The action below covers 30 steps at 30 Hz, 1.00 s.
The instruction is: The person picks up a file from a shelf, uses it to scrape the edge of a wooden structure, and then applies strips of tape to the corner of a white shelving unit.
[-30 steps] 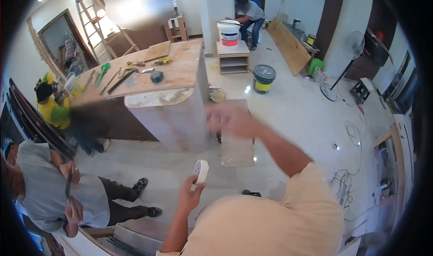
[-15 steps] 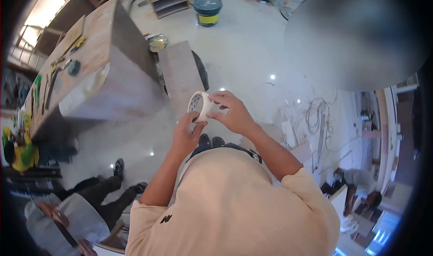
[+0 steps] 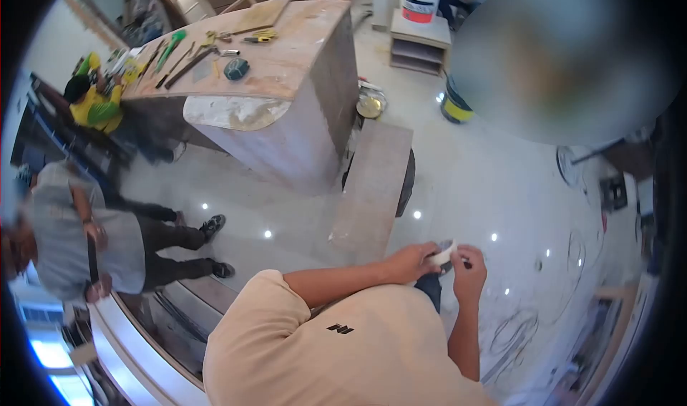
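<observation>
A roll of white masking tape (image 3: 444,254) is held in front of my body, low in the view. My left hand (image 3: 413,263) is closed on its left side, fingers and thumb gripping the ring. On the other side, the bent fingers of my right hand (image 3: 470,268) pinch at the roll's edge. Whether a loose tape end lies between those fingertips is too small to make out. Beyond my hands, a long wooden board (image 3: 376,184) slopes down near the counter.
Hand tools, including a hammer (image 3: 192,66), lie on the large wooden counter (image 3: 286,55). A person in grey (image 3: 93,216) stands at left; another in yellow and green (image 3: 104,109) works at the counter's far end. A dark bucket (image 3: 456,104) and cables (image 3: 515,334) are on the floor.
My view has swung left, so the counter and the standing person appear nearer the middle. The tape roll and both hands now sit lower and further right; the roll is tilted flatter.
</observation>
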Motion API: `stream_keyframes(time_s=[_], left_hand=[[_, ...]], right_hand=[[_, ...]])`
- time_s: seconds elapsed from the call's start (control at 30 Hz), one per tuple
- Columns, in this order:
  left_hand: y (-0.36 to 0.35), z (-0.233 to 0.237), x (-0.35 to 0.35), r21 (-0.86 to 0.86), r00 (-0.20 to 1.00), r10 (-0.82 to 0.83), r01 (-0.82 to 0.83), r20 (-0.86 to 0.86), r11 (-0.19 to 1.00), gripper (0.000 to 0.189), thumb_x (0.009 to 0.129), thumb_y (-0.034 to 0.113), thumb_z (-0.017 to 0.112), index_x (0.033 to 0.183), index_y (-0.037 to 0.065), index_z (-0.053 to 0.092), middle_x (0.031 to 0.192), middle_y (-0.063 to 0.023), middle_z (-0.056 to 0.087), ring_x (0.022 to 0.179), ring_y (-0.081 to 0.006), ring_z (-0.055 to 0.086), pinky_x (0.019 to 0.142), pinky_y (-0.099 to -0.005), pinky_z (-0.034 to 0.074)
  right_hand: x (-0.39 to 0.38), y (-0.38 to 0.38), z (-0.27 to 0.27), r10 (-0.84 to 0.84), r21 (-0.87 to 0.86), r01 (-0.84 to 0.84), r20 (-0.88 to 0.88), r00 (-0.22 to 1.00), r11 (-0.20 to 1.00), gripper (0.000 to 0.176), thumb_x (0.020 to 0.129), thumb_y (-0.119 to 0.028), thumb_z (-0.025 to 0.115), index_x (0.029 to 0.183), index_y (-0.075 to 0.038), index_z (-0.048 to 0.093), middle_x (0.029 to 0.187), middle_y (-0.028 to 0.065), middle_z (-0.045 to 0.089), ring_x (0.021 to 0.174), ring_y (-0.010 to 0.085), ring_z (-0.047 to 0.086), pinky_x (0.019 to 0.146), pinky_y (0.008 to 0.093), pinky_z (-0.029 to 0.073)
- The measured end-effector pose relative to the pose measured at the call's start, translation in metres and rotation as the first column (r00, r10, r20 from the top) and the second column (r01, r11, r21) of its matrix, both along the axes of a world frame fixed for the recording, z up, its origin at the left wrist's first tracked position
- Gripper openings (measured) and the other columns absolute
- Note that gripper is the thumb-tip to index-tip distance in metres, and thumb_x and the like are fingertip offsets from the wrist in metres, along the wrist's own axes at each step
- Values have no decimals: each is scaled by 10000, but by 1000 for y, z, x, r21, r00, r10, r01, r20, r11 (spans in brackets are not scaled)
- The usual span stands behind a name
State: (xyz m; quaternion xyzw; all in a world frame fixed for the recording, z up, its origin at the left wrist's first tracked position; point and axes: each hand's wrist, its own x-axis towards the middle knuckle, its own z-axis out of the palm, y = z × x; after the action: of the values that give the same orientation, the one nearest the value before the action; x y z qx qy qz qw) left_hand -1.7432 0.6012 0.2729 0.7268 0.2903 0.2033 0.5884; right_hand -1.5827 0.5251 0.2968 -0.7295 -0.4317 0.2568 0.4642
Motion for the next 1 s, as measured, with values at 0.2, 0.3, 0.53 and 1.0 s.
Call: stream_keyframes(time_s=[0.2, 0.3, 0.53, 1.0], left_hand=[[34, -39, 144, -66, 982, 37, -50, -185, 997, 336, 867, 342, 595, 917, 10, 576, 751, -167, 623, 733, -349, 616, 650, -413, 467], [47, -49, 232, 51, 954, 181, -174, -238, 983, 373, 848, 393, 594, 902, 23, 585, 734, -164, 620, 708, -346, 611, 627, -423, 461], [92, -8, 321, 34, 814, 412, -437, -409, 899, 328, 818, 353, 583, 919, 42, 617, 858, -173, 650, 830, -352, 619, 720, -439, 476], [303, -9, 510, -87, 859, 485, -503, -163, 860, 305, 861, 245, 584, 1115, 79, 570, 708, -166, 636, 680, -327, 633, 621, -406, 482]], right_hand=[[149, 42, -43, 181, 9, -186, 197, 964, 982, 100, 780, -57, 654, 830, 19, 615, 979, 104, 585, 817, 199, 577, 670, 260, 468], [231, 61, -43, 173, -4, -178, 257, 951, 984, 85, 779, -51, 644, 797, 27, 614, 939, 98, 556, 791, 206, 563, 641, 264, 457], [320, 144, -10, 396, 3, -411, 259, 881, 912, 65, 778, -45, 641, 767, 18, 631, 875, 89, 535, 760, 205, 538, 631, 308, 436], [499, 364, 12, 262, 152, -393, 526, 809, 907, 60, 749, -101, 688, 741, -57, 650, 755, 70, 595, 682, 253, 577, 618, 332, 459]])
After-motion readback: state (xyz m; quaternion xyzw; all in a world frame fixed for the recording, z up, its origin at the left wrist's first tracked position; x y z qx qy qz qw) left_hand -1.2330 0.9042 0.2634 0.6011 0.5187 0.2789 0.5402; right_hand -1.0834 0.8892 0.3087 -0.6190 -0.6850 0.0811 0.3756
